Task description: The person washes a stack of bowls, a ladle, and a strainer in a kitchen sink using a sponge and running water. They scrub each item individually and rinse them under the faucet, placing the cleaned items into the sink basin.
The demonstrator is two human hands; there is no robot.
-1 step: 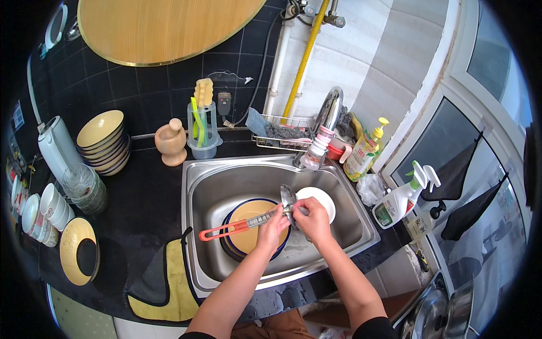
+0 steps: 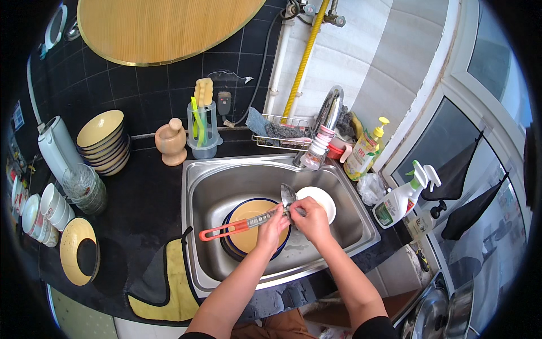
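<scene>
My left hand (image 2: 272, 227) is closed round the grey shaft of a long-handled spoon (image 2: 259, 219), which has an orange loop handle at its left end. The spoon's metal head (image 2: 288, 195) sticks up between my hands, over the sink. My right hand (image 2: 313, 217) is closed beside the spoon's neck, its fingertips pinched on a small dark grey thing I cannot make out. Beneath them, in the steel sink (image 2: 209, 186), lies a cream bowl with a blue rim (image 2: 248, 212). A white bowl (image 2: 323, 198) sits beyond my right hand, partly hidden by it.
The faucet (image 2: 327, 116) rises behind the sink. At the right stand a yellow-pump bottle (image 2: 364, 152) and a white spray bottle (image 2: 398, 203). Stacked bowls (image 2: 101, 141), a wooden mortar (image 2: 170, 144) and a cream bowl (image 2: 70, 248) stand left. A yellow-grey cloth (image 2: 175, 282) lies beside the sink.
</scene>
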